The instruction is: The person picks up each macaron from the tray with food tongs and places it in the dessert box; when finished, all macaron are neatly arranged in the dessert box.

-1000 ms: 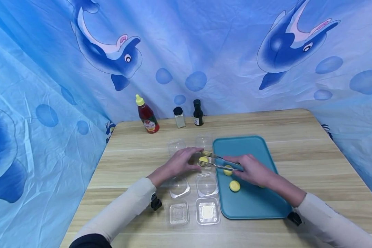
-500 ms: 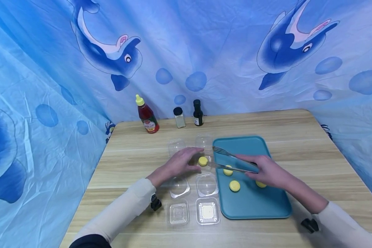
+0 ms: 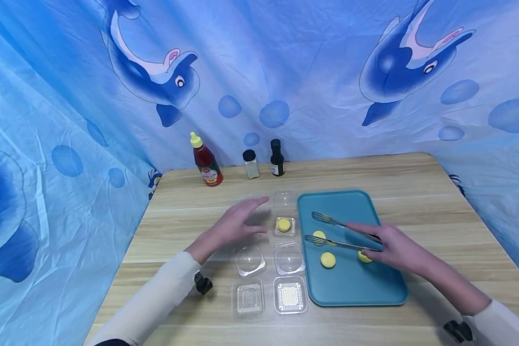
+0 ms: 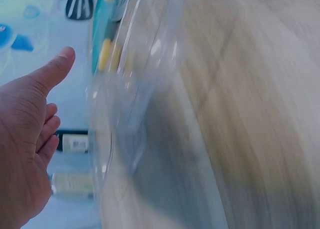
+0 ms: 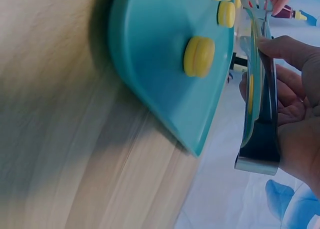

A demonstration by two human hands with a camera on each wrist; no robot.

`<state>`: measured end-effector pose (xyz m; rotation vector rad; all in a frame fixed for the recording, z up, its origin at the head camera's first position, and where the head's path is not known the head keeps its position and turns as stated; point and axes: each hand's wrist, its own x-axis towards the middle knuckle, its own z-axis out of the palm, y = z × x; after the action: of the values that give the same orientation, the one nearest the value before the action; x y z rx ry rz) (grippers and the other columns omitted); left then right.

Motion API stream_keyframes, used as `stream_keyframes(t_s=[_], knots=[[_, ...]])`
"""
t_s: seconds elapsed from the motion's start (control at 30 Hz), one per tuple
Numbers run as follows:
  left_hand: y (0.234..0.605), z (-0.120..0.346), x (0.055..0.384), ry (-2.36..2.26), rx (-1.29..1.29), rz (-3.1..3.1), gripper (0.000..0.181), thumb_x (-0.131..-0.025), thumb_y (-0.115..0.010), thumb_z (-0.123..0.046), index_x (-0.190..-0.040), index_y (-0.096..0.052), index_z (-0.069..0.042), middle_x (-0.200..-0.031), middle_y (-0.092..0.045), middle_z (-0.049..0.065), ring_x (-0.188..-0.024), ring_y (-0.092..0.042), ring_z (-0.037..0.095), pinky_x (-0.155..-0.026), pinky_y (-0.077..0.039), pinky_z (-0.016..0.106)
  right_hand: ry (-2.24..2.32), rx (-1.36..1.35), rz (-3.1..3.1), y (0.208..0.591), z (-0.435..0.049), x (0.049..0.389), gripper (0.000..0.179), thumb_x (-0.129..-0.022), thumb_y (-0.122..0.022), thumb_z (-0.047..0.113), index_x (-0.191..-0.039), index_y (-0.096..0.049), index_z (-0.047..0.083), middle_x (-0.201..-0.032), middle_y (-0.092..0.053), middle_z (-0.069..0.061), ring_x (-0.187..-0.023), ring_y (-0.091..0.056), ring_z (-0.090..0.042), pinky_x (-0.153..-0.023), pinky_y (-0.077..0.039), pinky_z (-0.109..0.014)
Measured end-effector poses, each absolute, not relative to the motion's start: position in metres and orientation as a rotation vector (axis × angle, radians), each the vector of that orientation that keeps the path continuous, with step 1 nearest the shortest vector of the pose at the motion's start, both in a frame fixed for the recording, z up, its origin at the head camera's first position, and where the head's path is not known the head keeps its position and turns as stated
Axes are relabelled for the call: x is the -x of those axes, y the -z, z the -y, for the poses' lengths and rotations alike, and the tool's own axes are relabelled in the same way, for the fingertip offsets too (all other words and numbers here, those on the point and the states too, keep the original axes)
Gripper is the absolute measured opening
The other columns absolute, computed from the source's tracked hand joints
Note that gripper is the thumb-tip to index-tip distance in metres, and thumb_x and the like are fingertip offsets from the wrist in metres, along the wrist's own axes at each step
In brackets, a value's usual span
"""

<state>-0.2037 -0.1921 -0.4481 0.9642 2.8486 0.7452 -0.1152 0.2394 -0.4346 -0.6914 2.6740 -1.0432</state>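
My right hand [image 3: 395,247] holds metal tongs [image 5: 270,96] over the teal tray [image 3: 354,290], their two arms spread apart with nothing between the tips. Under and beside them lie yellow macarons on the tray, among them one macaron [image 3: 327,260] near the middle and another [image 5: 199,56] large in the right wrist view. To the left of the tray, one macaron [image 3: 284,225] sits in the base of a clear plastic container [image 3: 285,235]. My left hand [image 3: 233,223] hovers just left of that container, thumb and fingers spread and holding nothing; it partly hides another clear container behind.
Clear containers with hinged lids stand in two columns left of the tray, including a near left base [image 3: 248,297] and a near right base [image 3: 290,294]. At the table's back stand a red sauce bottle [image 3: 208,166], a black-capped jar [image 3: 251,166] and a small dark bottle [image 3: 277,161].
The tongs have let go of the macaron, which stays in the container, and my right hand has drawn them back rightward over the tray. My left hand has moved leftward from the container.
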Motion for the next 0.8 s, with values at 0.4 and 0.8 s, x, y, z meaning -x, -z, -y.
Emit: stream_keyframes(t_s=[0.4, 0.8], knots=[[0.450, 0.237, 0.196, -0.858, -0.839, -2.880, 0.096, -0.087, -0.090, -0.035, -0.165, -0.039, -0.013, -0.166, -0.043, 0.011, -0.151, -0.042, 0.033, -0.124, -0.035, 0.055, 1.058, 0.701, -2.653, 0.440, -0.252, 0.106, 0.071, -0.090, -0.084, 0.003, -0.155, -0.054, 0.007, -0.147, -0.059, -0.027, -0.056, -0.041, -0.008, -0.048, -0.042, -0.024], [0.460, 0.247, 0.184, -0.857, -0.886, -2.863, 0.092, -0.084, -0.091, -0.036, -0.160, -0.047, -0.011, -0.160, -0.051, 0.010, -0.146, -0.049, 0.033, -0.122, -0.038, 0.055, 1.046, 0.698, -2.666, 0.446, -0.254, 0.102, 0.070, -0.087, -0.084, -0.002, -0.152, -0.057, 0.004, -0.144, -0.060, -0.030, -0.058, -0.042, -0.006, -0.047, -0.042, -0.024]])
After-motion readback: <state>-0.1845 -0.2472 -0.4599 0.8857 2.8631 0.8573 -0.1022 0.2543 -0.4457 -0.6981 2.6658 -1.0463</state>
